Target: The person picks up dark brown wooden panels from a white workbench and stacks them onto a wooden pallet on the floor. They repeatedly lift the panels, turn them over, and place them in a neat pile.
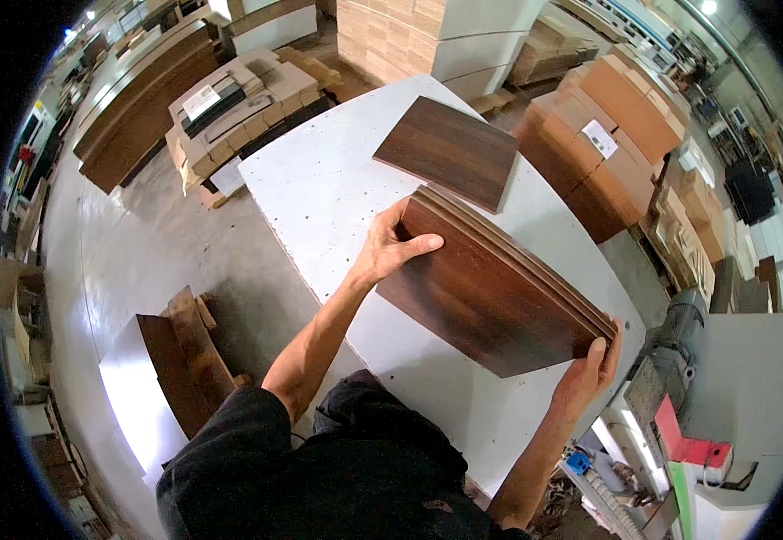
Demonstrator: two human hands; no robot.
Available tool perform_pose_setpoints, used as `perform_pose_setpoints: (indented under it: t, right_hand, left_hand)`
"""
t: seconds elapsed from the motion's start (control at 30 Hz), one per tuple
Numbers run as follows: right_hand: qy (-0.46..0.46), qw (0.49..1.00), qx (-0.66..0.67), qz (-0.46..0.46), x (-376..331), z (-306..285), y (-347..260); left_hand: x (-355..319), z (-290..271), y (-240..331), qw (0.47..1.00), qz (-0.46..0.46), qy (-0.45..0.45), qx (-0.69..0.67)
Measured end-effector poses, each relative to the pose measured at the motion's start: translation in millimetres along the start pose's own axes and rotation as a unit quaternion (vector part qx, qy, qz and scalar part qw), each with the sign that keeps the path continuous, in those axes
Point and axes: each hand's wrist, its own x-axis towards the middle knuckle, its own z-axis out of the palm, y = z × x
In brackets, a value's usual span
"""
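Between my two hands is a small stack of dark brown wood-grain panels, tilted up over the white tabletop with their long edges together. My left hand closes on the far left corner, its thumb lying across the front face. At the near right corner, my right hand grips the panels with the thumb in front and the fingers around the edge. The panels' back face is hidden. Beyond them, a single dark brown panel lies flat on the tabletop.
Stacked cardboard boxes stand past the table's right side. Flat cardboard is piled on the left, with long stacked boards behind it. A motor-driven machine sits close at the right. White-topped brown boards stand on the lower left.
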Motion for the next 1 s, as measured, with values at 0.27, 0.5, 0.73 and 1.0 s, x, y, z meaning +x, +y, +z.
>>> perform_pose_setpoints:
  t: [0.27,0.5,0.73,1.0]
  right_hand:
    - [0.001,1.0,-0.023,-0.011,8,6,1]
    - [0.001,1.0,-0.006,-0.024,7,-1,10]
    - [0.039,0.999,0.024,-0.01,-29,-9,1]
    - [0.075,0.997,-0.023,0.011,-55,-19,-8]
  left_hand:
    - [7,3,-5,1.0,-0.001,0.0,-0.027]
    - [2,0,-1,1.0,0.019,-0.012,-0.004]
    - [-32,-11,13,0.996,0.007,-0.006,-0.084]
    - [-31,3,54,0.991,-0.067,0.116,0.008]
